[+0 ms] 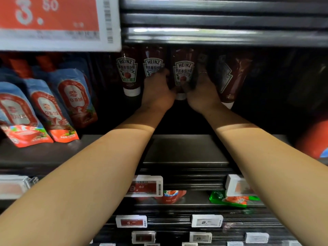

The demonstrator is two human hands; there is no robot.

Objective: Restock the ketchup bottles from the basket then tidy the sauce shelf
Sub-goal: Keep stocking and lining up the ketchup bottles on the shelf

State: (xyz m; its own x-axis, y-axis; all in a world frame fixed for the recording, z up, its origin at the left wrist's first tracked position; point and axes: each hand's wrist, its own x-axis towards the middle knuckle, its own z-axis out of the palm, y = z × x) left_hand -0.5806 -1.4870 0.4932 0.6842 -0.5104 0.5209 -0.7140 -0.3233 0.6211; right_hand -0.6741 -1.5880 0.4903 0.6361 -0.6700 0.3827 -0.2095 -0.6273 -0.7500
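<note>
Standing cap-down deep on the sauce shelf (184,150), the middle Heinz ketchup bottle (183,71) is flanked by both hands: the left hand (158,93) curls against its left side and the right hand (200,93) against its right, fingers wrapped toward the back, so the bottle sits squeezed between the two palms with its white cap just showing below them. How far the fingers reach behind it is hidden in shadow. Two more Heinz bottles stand just to its left, the nearer one (153,65) touching or almost touching the left hand's knuckles, the farther one (128,75) a little apart. A fourth bottle (232,77) on the right is turned so its label faces sideways, close beside the right wrist. The likely trouble is a knock-on topple: these bottles rest on narrow caps, and sliding the held one, or pulling either hand out carelessly, could tip a neighbour, most probably the turned bottle on the right or the one by the left knuckles. Farther left, blue tomato sauce pouches (71,96) lean in a row under a red price sign (49,15). The basket is not in view.
</note>
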